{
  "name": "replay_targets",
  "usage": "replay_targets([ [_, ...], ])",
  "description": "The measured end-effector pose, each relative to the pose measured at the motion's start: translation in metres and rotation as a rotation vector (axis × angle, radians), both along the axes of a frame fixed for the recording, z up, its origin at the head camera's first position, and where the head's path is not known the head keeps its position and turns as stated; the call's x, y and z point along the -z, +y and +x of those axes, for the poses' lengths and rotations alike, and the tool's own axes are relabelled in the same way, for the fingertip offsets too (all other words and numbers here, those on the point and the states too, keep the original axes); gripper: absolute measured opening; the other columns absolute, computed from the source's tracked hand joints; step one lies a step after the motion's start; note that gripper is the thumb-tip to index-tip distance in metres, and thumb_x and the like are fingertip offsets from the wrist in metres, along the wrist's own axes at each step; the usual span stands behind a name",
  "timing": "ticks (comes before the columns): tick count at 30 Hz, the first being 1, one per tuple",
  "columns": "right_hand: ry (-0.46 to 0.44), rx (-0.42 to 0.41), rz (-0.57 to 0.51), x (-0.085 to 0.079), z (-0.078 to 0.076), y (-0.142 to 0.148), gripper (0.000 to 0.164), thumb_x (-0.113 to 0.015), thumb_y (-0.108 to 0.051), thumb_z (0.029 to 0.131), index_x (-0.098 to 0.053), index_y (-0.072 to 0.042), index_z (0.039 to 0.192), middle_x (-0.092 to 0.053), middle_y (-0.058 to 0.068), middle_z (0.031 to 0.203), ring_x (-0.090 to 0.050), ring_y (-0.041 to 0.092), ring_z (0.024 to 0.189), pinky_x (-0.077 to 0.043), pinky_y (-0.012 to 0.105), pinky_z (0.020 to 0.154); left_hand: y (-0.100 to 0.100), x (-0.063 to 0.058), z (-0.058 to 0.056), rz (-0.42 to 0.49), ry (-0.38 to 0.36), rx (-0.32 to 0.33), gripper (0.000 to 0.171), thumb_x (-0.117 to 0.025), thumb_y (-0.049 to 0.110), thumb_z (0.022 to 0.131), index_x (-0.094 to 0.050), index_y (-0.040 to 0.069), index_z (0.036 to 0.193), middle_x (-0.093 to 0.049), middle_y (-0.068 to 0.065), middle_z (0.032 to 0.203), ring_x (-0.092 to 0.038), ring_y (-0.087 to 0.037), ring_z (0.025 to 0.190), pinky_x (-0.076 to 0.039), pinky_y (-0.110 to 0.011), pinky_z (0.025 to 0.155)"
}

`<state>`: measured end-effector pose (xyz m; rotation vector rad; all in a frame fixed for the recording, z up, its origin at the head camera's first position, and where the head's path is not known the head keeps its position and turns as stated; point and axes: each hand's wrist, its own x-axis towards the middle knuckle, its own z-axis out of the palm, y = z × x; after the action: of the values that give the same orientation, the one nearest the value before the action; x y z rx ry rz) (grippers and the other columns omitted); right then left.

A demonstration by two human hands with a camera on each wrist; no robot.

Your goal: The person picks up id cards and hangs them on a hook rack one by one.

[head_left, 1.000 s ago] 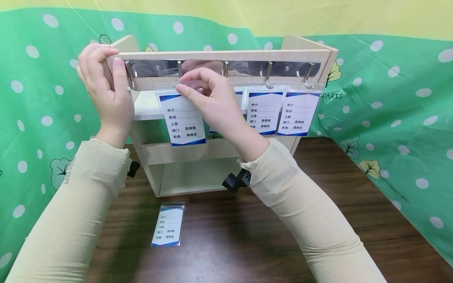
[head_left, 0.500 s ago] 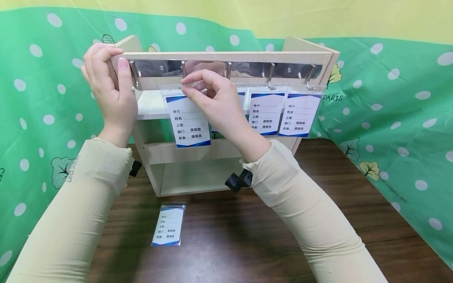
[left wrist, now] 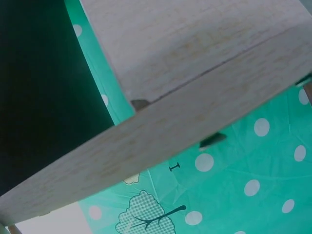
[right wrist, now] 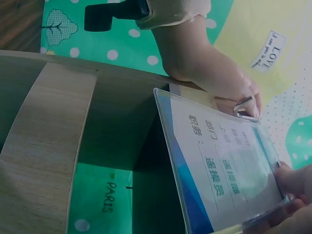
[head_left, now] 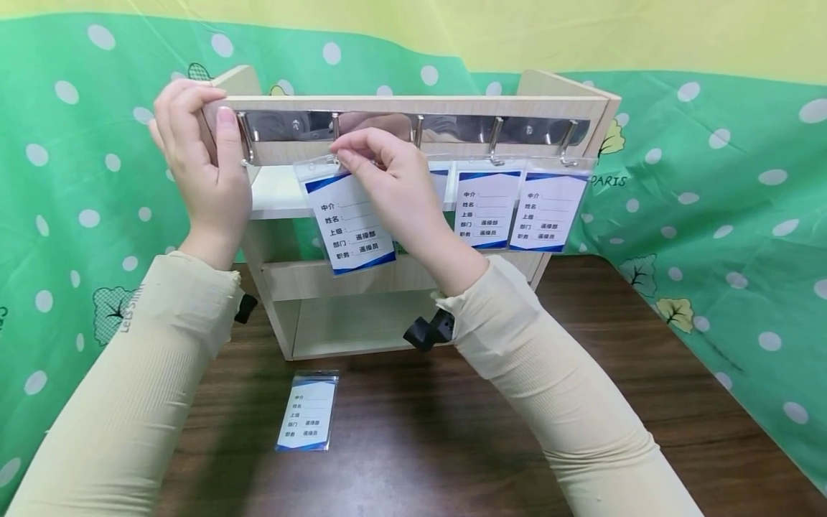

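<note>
My right hand (head_left: pixel 403 187) pinches the top edge of a clear badge holder (head_left: pixel 352 226) with a white and blue card, at the second hook (head_left: pixel 335 126) from the left. The holder hangs tilted, its lower end towards the right. Whether its slot is over the hook is hidden by my fingers. My left hand (head_left: pixel 200 158) grips the top left corner of the wooden shelf (head_left: pixel 413 104), thumb in front, beside the leftmost hook (head_left: pixel 245 140). In the right wrist view the same badge holder (right wrist: pixel 209 161) shows close up, with my right thumb (right wrist: pixel 292 178) at its top edge.
Two badge holders (head_left: pixel 487 208) (head_left: pixel 545 208) hang from the right hooks; another (head_left: pixel 441 183) is partly behind my right hand. One more badge holder (head_left: pixel 306 413) lies on the dark wooden table (head_left: pixel 413 438). A green dotted cloth (head_left: pixel 717 215) stands behind.
The pinched badge holder has shifted slightly right along the rail, and its lower end has swung right so that it tilts more. My left hand keeps its grip on the shelf corner.
</note>
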<state>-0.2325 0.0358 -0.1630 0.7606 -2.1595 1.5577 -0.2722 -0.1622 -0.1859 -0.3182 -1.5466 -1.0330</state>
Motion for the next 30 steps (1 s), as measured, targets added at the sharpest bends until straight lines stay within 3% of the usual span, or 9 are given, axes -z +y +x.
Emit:
replay_targets([
  [8, -0.027, 0.093, 0.074, 0.003, -0.007, -0.005, 0.019, -0.055, -0.013, 0.100, -0.071, -0.007, 0.109, -0.072, 0.004, 0.106, -0.059, 0.010, 0.082, -0.043, 0.018, 0.073, 0.004, 0.000, 0.006, 0.004, -0.002, 0.005, 0.028, -0.046, 0.020, 0.094, -0.060, 0.002, 0.109, -0.051, 0.010, 0.118, -0.041, -0.003, 0.121, -0.017, -0.024, 0.114],
  [21, -0.008, 0.120, 0.062, 0.012, -0.003, -0.004, 0.020, -0.059, -0.015, 0.098, -0.068, -0.012, 0.115, -0.066, 0.005, 0.095, -0.052, 0.015, 0.069, -0.040, 0.021, 0.065, -0.004, 0.002, -0.007, -0.006, 0.039, 0.009, 0.027, -0.047, 0.028, 0.093, -0.062, 0.012, 0.108, -0.050, 0.015, 0.117, -0.042, -0.003, 0.124, -0.018, -0.024, 0.114],
  [26, 0.158, 0.128, 0.065, 0.025, 0.006, 0.004, 0.027, -0.059, -0.004, 0.095, -0.066, -0.004, 0.120, -0.065, 0.009, 0.107, -0.061, 0.015, 0.081, -0.050, 0.019, 0.077, -0.004, 0.003, -0.007, 0.003, 0.032, 0.001, 0.025, -0.048, 0.027, 0.094, -0.062, 0.012, 0.108, -0.050, 0.015, 0.118, -0.041, -0.003, 0.123, -0.019, -0.024, 0.112],
  [30, 0.313, 0.135, 0.029, 0.039, 0.012, 0.012, 0.027, -0.058, 0.003, 0.092, -0.067, 0.003, 0.118, -0.063, 0.014, 0.117, -0.063, 0.020, 0.094, -0.051, 0.020, 0.087, -0.003, 0.003, -0.007, 0.005, 0.023, 0.000, 0.025, -0.048, 0.026, 0.094, -0.062, 0.012, 0.109, -0.049, 0.015, 0.118, -0.040, -0.003, 0.123, -0.020, -0.023, 0.111],
])
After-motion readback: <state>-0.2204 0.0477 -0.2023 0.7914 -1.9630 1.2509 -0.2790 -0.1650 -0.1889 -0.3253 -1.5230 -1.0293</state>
